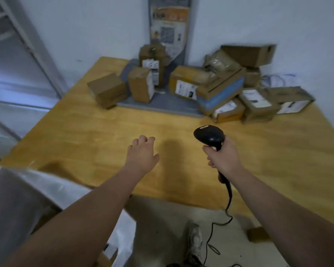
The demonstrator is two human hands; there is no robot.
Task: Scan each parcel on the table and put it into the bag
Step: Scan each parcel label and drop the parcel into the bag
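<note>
Your loose, empty left hand (143, 153) points up-frame toward the parcels (185, 87), while your right hand (223, 159) grips the scanner (209, 136).

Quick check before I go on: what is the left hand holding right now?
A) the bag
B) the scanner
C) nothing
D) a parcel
C: the left hand is open above the table with nothing in it. The scanner is gripped by the right hand, and the parcels lie farther back.
</note>
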